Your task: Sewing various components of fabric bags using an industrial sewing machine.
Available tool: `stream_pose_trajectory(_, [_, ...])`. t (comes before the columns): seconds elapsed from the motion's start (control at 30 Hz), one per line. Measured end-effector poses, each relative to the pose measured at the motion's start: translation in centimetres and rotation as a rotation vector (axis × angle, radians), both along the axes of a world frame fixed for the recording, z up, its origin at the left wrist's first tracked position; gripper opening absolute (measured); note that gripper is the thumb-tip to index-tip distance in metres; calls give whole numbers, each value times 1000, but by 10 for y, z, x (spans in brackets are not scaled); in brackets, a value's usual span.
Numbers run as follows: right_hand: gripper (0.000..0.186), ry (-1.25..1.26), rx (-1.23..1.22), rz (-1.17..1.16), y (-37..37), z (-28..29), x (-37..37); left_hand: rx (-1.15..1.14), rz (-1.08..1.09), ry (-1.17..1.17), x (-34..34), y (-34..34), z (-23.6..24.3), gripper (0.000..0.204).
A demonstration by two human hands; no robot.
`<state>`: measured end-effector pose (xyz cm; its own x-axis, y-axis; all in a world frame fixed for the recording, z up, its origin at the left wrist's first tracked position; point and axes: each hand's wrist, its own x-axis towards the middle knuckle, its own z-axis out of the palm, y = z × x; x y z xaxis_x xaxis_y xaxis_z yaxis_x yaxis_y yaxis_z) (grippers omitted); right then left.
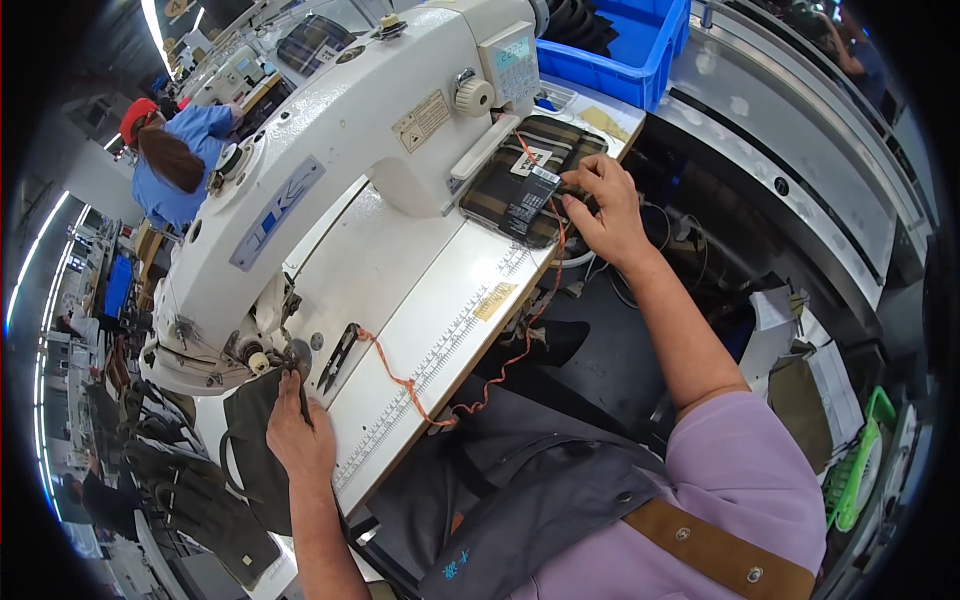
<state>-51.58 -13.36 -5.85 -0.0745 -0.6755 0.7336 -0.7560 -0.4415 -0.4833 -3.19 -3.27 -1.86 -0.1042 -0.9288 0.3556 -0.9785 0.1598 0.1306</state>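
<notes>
My left hand (pixel 303 435) presses closed on dark olive fabric (pixel 250 435) beside the presser foot of a white sewing machine (pixel 330 140). My right hand (pixel 610 210) pinches a small dark printed label (pixel 530 210) over a folded stack of brown plaid cloth (pixel 485 180) at the bed's right end. Thread snips (pixel 340 355) lie near my left hand, tied to a long orange cord (pixel 410 390) that runs to the plaid stack and hangs over the table's front edge.
A blue crate (pixel 655 70) with black items stands behind on the right, beside a metal worktop (pixel 760 120). A green basket (pixel 860 460) is low right. A co-worker in blue (pixel 185 165) works at back left. Dark garment pieces (pixel 190 500) hang at the table's left.
</notes>
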Motion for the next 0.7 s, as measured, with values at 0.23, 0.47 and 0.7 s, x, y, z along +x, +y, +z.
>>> stream_pose_trajectory(0.23, [38, 0, 20, -9, -6, 2, 5, -12, -1, -1, 0, 0, -2, 45])
stream_pose_trajectory(0.47, [50, 82, 65, 25, -16, 20, 12, -14, -8, 24, 3, 0, -2, 44])
stream_pose_trajectory(0.7, [61, 157, 64, -13, -23, 13, 3, -10, 9, 51, -2, -2, 1, 45])
